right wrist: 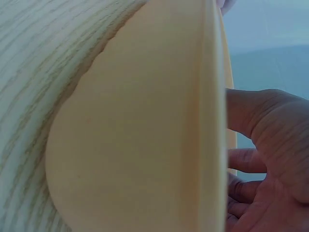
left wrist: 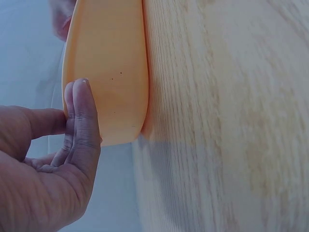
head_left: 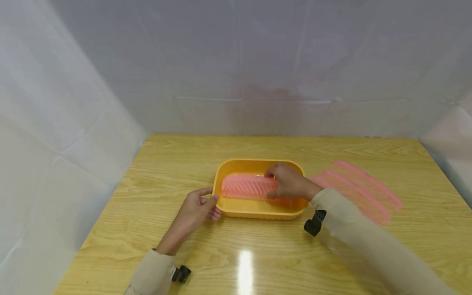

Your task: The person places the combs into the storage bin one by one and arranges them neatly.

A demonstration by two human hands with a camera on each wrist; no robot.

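Observation:
A yellow plastic basin (head_left: 239, 207) stands on the table, with a pink comb (head_left: 241, 186) lying inside along its length. At the basin's left end my left hand (head_left: 197, 211) grips the rim, thumb at the top edge and fingers against the outer wall; the left wrist view shows this hand (left wrist: 63, 145) close up. My right hand (head_left: 289, 182) reaches into the basin and holds the comb near its right end, thumb and fingers at opposite long edges. In the right wrist view the basin wall (right wrist: 130, 125) hides the comb and the fingertips of this hand (right wrist: 270, 150).
To the right of the basin, two more pink combs lie side by side at a slant, a nearer comb (head_left: 357, 190) and a farther comb (head_left: 368, 179). The wood-grain table (head_left: 158, 176) ends at pale sheeting (head_left: 206, 114) behind and at the sides.

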